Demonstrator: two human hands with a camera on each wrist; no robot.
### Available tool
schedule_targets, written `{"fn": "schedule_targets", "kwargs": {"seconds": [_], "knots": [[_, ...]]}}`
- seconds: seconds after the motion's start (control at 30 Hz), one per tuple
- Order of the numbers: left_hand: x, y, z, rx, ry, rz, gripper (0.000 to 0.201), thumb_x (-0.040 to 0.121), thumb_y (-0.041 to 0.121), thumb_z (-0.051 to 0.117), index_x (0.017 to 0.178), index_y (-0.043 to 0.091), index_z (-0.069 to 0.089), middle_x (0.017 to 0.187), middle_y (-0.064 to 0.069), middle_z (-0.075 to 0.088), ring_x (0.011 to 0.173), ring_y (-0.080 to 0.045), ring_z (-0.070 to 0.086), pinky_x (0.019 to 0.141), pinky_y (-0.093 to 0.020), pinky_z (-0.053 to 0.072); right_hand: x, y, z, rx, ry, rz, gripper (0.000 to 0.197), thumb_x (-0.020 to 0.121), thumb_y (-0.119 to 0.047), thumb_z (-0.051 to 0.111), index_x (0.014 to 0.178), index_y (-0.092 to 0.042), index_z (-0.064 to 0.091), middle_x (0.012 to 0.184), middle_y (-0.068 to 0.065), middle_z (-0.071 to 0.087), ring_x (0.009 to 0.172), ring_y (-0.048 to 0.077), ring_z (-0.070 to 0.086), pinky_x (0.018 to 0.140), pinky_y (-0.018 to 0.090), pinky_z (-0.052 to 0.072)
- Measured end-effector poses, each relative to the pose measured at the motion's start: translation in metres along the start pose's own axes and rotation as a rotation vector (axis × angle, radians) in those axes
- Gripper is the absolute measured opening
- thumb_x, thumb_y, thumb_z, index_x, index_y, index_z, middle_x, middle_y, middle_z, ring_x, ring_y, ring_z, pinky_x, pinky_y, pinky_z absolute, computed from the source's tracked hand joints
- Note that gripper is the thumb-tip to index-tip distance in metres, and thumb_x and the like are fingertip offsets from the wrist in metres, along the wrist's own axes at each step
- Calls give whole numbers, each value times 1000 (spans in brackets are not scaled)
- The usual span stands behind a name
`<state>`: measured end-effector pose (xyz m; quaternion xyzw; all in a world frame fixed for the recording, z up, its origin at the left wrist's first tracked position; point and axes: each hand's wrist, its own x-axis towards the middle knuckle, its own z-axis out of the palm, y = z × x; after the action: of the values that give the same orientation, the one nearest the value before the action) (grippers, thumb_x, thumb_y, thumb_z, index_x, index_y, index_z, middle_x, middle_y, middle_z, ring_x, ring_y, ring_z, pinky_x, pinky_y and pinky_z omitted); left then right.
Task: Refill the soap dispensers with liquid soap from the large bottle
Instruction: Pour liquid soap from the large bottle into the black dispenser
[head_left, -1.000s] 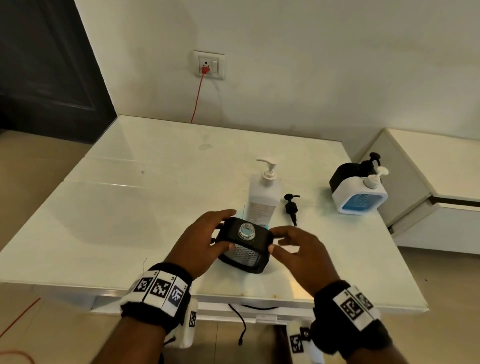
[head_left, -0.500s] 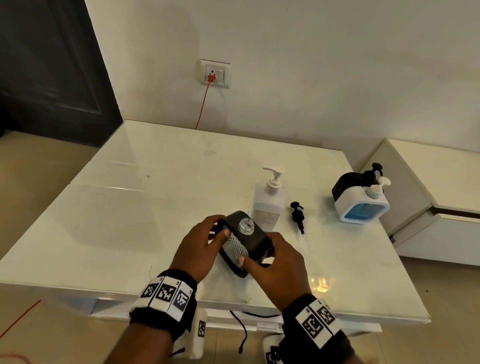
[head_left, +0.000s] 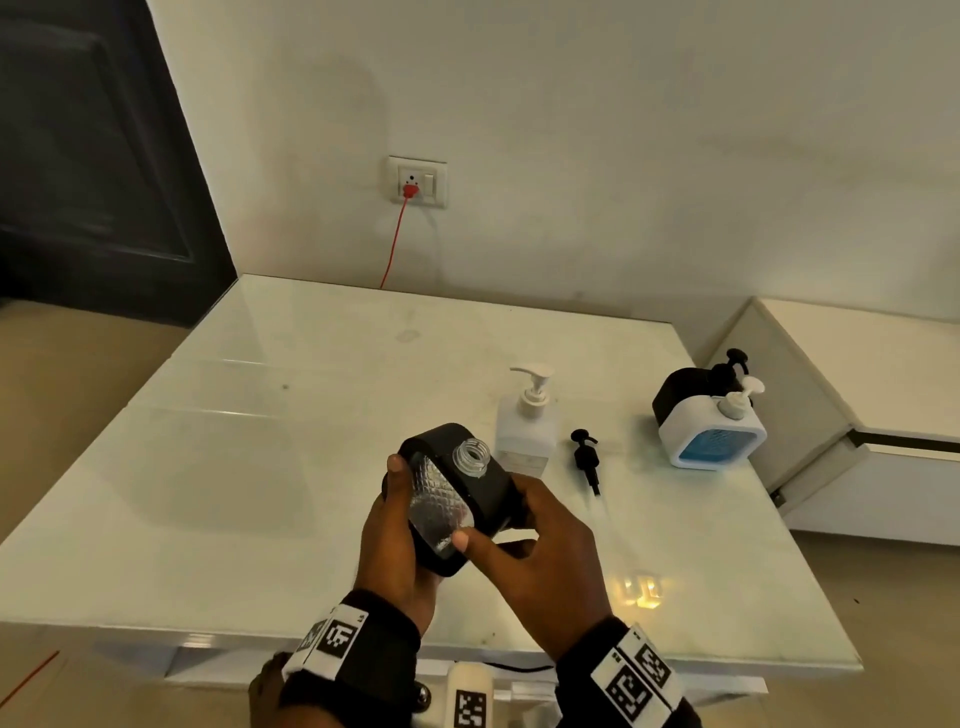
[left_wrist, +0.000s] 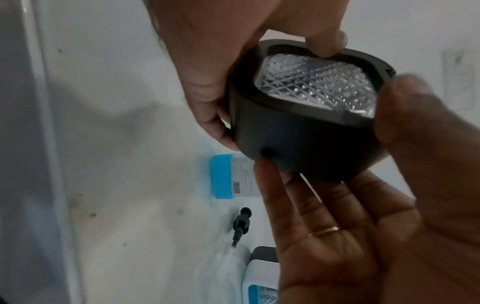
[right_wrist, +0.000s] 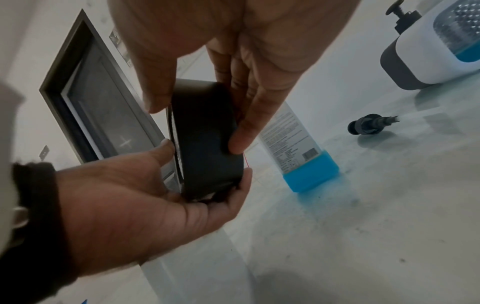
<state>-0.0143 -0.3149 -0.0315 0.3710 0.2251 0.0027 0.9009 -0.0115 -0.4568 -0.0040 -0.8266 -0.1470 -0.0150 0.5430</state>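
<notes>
A black soap dispenser (head_left: 483, 488) with a clear patterned window and an open, capless neck is lifted off the table and tilted. Both hands hold it: my left hand (head_left: 397, 512) grips its left side and underside, and my right hand (head_left: 519, 551) pinches its lower right edge. The wrist views show the same dispenser (left_wrist: 306, 127) (right_wrist: 205, 144) between the left hand (left_wrist: 221, 61) (right_wrist: 145, 191) and the right hand (left_wrist: 363, 226) (right_wrist: 233, 51). The large white pump bottle (head_left: 524, 431) stands just behind, with blue soap low in its base (right_wrist: 309, 179).
A loose black pump (head_left: 587, 457) lies on the white table (head_left: 260, 493) right of the bottle. A white dispenser (head_left: 711, 431) holding blue soap and a black one (head_left: 680, 389) stand at the table's right edge. A low white cabinet (head_left: 857, 374) is beyond.
The black dispenser has come up off the table and tilted onto its side. My left hand shifted under it and my right thumb moved onto its lower edge.
</notes>
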Motion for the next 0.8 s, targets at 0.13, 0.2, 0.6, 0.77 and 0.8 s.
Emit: {"fn": "schedule_targets", "kwargs": {"seconds": [0.13,0.2,0.6,0.77,0.8], "knots": [[0,2,2,-132,35,-28,77,80,72,50,139,24,62,129,-16,72,115,-38,71,73,-43,65,9,-5,-11,-68,11,-31,51,80,-67,59,120,-35,58,110,-22,62,102,-7,58,72,12,51],[2,4,2,-192,60,-38,74,80,69,52,138,24,64,125,-12,74,108,-33,75,66,-41,64,22,2,-24,-123,153,18,47,84,-59,57,122,-31,57,116,-18,61,102,-4,57,73,11,48],[12,1,-9,-169,157,-90,74,88,76,51,133,19,66,85,-12,77,78,-31,69,65,-36,55,107,15,-44,-342,-183,156,82,78,-18,82,146,-22,37,144,0,45,129,16,45,102,24,32],[12,3,-9,-137,121,-127,67,90,73,51,119,15,69,79,-15,76,70,-32,70,55,-37,62,108,16,-49,-321,-270,189,80,68,-21,89,128,-38,38,123,-10,54,111,12,53,92,25,40],[11,3,-8,-126,114,-134,65,90,72,51,117,15,69,78,-15,76,71,-33,70,56,-37,63,104,16,-52,-319,-292,190,81,68,-22,89,127,-41,37,122,-11,54,111,12,53,94,27,42]]}}
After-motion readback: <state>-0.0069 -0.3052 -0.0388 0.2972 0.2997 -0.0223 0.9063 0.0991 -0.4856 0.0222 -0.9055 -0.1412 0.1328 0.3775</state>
